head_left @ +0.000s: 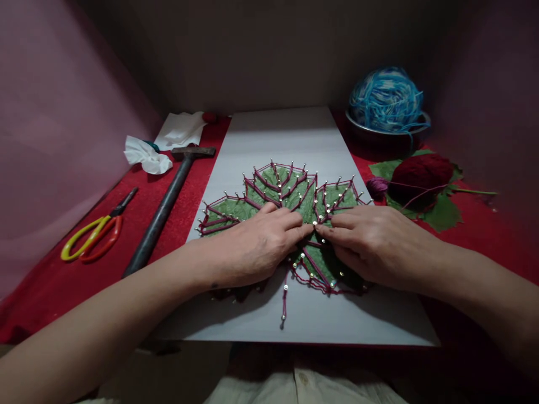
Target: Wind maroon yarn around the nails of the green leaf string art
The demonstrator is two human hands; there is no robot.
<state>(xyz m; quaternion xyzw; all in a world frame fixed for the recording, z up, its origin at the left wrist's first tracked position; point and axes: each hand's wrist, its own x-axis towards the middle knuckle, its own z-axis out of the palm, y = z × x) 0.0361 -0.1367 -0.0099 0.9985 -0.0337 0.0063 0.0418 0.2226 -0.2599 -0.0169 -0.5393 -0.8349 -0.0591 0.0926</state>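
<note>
A green leaf (303, 209) lies on a white board (278, 132), ringed and crossed by small nails with dark purple-red yarn (316, 265) strung between them. My left hand (269, 238) reaches across the leaf, fingers bent and closed, its index fingertip at a nail (314, 224) near the leaf's centre. From the other side my right hand (370, 241) brings its closed fingertips to the same nail. What either pinch holds is too small and hidden to make out. Below, yarn runs down to a nail (283, 318) on the bare board.
On the red cloth (126, 193) at left are a hammer (164, 207), yellow-and-orange-handled scissors (101, 227) and crumpled white tissue (147, 156). At right, a metal bowl (357, 126) holds blue yarn (386, 101). Nearer, a dark red yarn ball (421, 177) rests on green leaves (442, 213).
</note>
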